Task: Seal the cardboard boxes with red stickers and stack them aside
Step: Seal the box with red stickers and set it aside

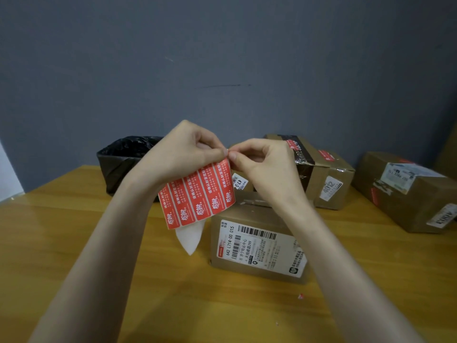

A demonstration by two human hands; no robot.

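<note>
The left hand [183, 154] has its grip pinched on the top corner of the red sticker sheet [197, 196] to steady it, while the right hand [262, 164] nips a sticker's edge in a closed grip, apparently to peel it for the cardboard box [257, 246] at 5 o'clock on the table [74, 231].

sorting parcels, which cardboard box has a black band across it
The brown cardboard box at the back, labelled 4012; it alone carries a black printed band across its top.
</note>
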